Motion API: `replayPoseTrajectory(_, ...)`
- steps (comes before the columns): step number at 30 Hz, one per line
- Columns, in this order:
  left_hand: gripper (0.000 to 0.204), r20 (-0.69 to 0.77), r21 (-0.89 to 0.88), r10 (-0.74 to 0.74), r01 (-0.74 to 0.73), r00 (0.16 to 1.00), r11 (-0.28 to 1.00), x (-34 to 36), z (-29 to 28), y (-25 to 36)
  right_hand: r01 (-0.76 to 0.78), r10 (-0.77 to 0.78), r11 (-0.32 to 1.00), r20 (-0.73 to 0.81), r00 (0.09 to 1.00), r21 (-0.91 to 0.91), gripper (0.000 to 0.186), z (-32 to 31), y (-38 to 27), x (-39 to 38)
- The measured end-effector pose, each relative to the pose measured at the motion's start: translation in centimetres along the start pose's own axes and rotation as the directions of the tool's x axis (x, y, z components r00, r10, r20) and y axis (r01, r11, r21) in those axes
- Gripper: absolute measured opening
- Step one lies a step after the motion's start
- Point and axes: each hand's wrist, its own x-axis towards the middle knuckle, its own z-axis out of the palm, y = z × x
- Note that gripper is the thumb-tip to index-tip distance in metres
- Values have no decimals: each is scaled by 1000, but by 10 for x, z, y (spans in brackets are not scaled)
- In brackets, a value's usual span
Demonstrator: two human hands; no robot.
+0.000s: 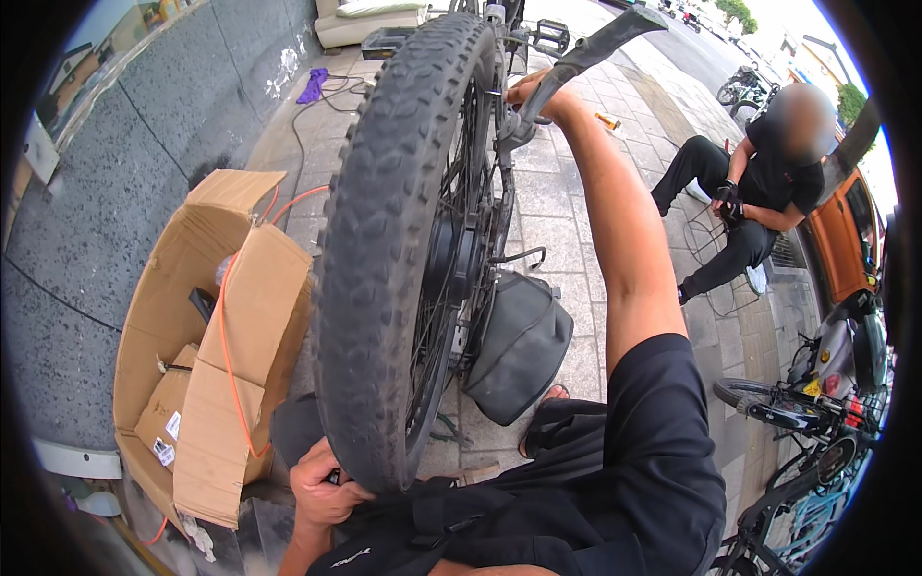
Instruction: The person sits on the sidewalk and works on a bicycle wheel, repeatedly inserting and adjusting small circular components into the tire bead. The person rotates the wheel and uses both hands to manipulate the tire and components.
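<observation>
An upside-down bicycle stands in front of me, its fat knobby tyre (379, 250) rising through the middle of the view. Low beside this tyre, my left hand (327, 488) is closed, fingers curled round a small dark thing I cannot make out. My right arm stretches far forward past the wheel. At its end my right hand (543, 96) is at the bicycle's frame, next to the black kickstand (576, 69), which hides part of it. Its fingers are too covered to show their grip. Spokes and a black hub (451, 261) show on the wheel's right side.
An open cardboard box (235, 370) stands left, an orange hose (228, 331) running over it. A dark grey bag (519, 346) lies right of the wheel. A purple cloth (312, 85) lies by the wall. A seated person (759, 192) and parked motorbikes (826, 374) are at right.
</observation>
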Motion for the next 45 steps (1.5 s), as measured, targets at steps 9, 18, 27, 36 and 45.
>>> replayPoseTrajectory(9,20,109,123,-95,81,990,989,-16,-2,-38,-1,-2,998,-43,999,-63,40,2,7,2)
replayPoseTrajectory(18,22,67,220,-93,77,993,972,1,-7,-22,82,-86,983,-18,996,-167,39,2,11,3)
replayPoseTrajectory(27,57,6,-102,118,-117,993,988,7,-7,10,5,-7,999,-37,999,-52,37,3,6,1)
replayPoseTrajectory(36,25,48,-35,-29,30,998,999,-3,-3,-8,23,-27,990,-28,999,-138,39,6,15,5)
replayPoseTrajectory(45,14,52,233,-138,122,989,965,-13,0,-33,61,-65,985,-24,998,-162,38,6,15,6)
